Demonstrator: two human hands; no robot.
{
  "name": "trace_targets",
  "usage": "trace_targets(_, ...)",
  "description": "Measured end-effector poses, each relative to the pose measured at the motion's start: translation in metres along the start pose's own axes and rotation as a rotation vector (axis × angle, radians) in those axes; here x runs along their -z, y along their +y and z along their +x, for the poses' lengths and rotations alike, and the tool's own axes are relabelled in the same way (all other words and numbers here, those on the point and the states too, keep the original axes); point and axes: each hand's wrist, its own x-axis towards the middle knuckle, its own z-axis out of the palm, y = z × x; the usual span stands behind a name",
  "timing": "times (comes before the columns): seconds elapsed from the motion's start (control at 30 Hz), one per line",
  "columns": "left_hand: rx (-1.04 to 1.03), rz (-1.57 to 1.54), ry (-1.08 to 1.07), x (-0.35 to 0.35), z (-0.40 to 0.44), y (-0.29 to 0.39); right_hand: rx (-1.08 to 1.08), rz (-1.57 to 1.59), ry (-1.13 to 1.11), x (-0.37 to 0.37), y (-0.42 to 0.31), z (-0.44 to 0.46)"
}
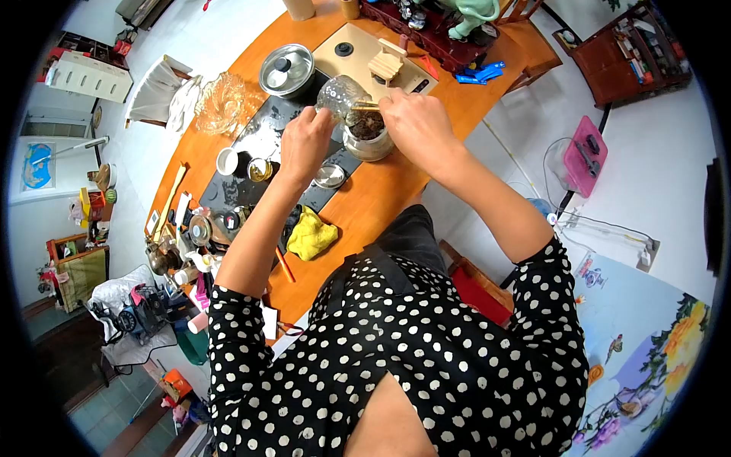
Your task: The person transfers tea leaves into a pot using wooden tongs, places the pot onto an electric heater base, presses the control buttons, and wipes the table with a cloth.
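My left hand (306, 145) is closed on a clear glass pot (340, 93), tipped over beside a glass jar. The fingers' exact hold on its near edge is partly hidden. My right hand (417, 126) pinches slim tan tongs (364, 106), whose tips reach toward the pot's mouth. Just below them stands the glass jar (368, 148), open at the top and filled with dark, dry tea leaves (367, 125). A round metal-rimmed lid (330, 176) lies on the black tray (263, 129) near my left forearm.
A lidded steel pot (287, 71) stands behind my left hand. A small wooden chair (387, 63) sits on the tan board. Left of my hands are a white cup (227, 161), a glass cup (260, 169) and an amber glass bowl (226, 104). A yellow cloth (312, 233) lies by the table's near edge.
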Motion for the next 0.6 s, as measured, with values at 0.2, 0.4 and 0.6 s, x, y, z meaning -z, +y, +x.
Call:
trace_targets(0.2, -0.038, 0.015, -0.017, 0.004, 0.003, 0.003, -0.021, -0.066, 0.025, -0.021, -0.005, -0.003)
trace_targets(0.4, -0.037, 0.035, -0.04, 0.003, -0.002, -0.001, -0.013, -0.027, -0.045, -0.009, -0.01, -0.015)
trace_targets(0.6, -0.059, 0.1, -0.067, 0.009, 0.001, 0.006, -0.042, -0.051, 0.04, -0.025, -0.01, -0.011)
